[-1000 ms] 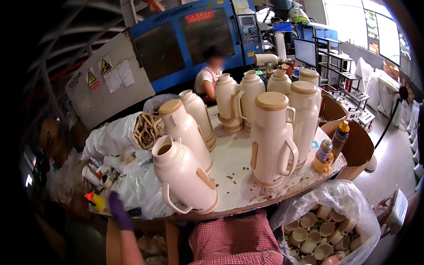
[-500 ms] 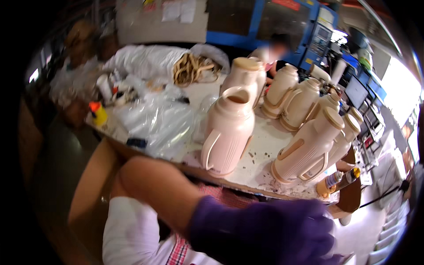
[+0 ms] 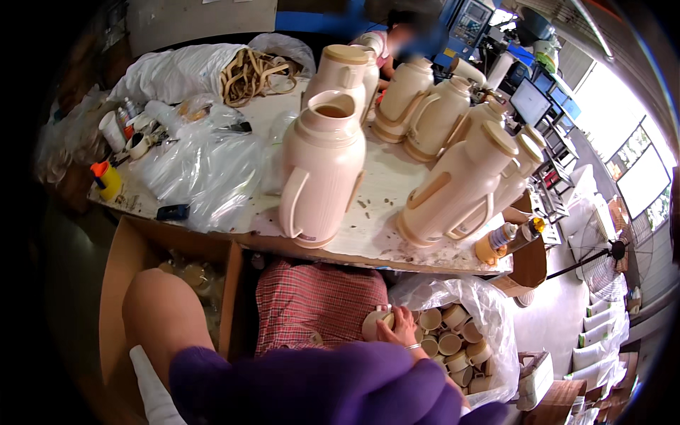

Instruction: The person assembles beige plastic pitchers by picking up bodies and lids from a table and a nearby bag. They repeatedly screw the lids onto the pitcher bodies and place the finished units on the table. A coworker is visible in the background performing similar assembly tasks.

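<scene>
Below the table (image 3: pixel 397 251) edge, the right hand (image 3: pixel 402 329) clasps a beige cup (image 3: pixel 374 324) over a bag of cups (image 3: pixel 453 340). It looks light, rigid, smooth; best gripped round its wall. Left hand: cannot tell.

Right hand (image 3: pixel 400 329) now down on cup (image 3: pixel 375 324).

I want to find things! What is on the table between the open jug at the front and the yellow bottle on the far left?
In the head view, crumpled clear plastic bags lie between the open jug and the yellow bottle, with a small dark object at the table's edge.
</scene>
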`<action>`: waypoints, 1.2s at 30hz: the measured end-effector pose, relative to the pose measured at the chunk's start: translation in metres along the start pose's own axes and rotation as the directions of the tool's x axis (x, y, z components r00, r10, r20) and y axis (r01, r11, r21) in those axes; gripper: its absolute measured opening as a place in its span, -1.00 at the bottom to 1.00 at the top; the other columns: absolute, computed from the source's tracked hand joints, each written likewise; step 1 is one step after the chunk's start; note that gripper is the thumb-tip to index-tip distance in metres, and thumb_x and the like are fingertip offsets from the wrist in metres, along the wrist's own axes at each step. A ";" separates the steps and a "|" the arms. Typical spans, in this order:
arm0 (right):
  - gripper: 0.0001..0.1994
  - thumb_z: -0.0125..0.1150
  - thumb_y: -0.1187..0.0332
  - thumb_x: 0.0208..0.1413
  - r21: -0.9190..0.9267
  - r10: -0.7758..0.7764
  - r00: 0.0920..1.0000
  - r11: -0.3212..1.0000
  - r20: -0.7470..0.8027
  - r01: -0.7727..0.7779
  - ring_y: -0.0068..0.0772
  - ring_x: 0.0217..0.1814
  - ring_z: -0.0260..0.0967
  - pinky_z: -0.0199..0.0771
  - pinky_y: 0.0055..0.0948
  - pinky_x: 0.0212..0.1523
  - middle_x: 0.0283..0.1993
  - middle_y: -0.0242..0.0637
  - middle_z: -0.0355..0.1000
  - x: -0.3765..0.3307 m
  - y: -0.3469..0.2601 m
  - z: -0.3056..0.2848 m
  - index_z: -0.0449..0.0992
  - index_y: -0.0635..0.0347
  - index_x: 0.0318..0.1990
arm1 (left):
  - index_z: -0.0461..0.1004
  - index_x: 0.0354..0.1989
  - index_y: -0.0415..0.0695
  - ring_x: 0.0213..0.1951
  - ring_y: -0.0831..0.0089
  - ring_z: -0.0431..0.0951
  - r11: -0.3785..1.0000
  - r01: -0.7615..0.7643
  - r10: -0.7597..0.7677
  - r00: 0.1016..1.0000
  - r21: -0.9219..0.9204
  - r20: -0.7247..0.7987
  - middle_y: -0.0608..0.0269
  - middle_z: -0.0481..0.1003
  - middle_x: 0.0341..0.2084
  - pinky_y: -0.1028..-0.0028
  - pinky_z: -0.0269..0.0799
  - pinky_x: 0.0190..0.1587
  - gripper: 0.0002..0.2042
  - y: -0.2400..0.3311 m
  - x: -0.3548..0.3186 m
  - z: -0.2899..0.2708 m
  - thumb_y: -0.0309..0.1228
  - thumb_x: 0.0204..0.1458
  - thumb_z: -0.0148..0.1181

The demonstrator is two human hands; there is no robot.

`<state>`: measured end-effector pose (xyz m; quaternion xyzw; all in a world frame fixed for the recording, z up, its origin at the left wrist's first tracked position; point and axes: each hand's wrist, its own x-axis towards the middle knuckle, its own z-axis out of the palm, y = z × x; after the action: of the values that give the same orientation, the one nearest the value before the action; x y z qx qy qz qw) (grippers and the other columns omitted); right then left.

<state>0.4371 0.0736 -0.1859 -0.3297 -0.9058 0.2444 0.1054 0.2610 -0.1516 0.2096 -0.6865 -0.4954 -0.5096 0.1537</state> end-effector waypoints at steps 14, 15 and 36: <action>0.13 0.46 -0.07 -0.30 0.467 -0.373 0.887 0.755 -0.270 0.460 0.02 0.22 0.19 0.19 -0.13 0.21 0.19 0.20 0.11 0.046 -0.113 -0.122 -0.12 0.39 0.30 | 0.11 0.19 -0.41 0.08 0.11 0.38 0.818 0.570 -0.521 0.793 -0.080 0.315 -0.13 0.31 0.06 0.25 0.30 0.14 -0.21 -0.137 -0.110 0.048 -0.07 -0.05 0.30; 0.18 0.46 -0.08 -0.31 0.410 -0.420 0.857 0.754 -0.300 0.513 0.04 0.25 0.16 0.18 -0.12 0.22 0.23 0.19 0.08 0.053 -0.119 -0.125 -0.19 0.38 0.33 | 0.08 0.22 -0.40 0.12 0.18 0.36 0.637 0.743 -0.629 0.655 -0.205 0.419 -0.09 0.28 0.12 0.27 0.29 0.17 -0.17 -0.151 -0.132 0.066 -0.01 -0.03 0.28; -0.20 -0.31 -0.35 0.13 0.780 -0.149 0.791 -0.137 0.594 -0.611 -0.25 0.11 0.39 0.45 -0.18 0.05 0.15 -0.14 0.35 0.098 -0.192 -0.135 0.24 0.17 0.24 | 0.49 -0.28 -0.26 -0.30 -0.01 0.54 0.982 0.143 -0.098 0.944 -0.125 0.315 0.01 0.52 -0.38 0.18 0.49 -0.19 -0.78 -0.167 -0.143 0.073 -0.57 -0.17 0.19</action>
<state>0.3052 0.0597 0.0311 -0.2319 -0.3324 0.9139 0.0211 0.1624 -0.0969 0.0067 -0.7352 -0.5158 -0.4397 -0.0075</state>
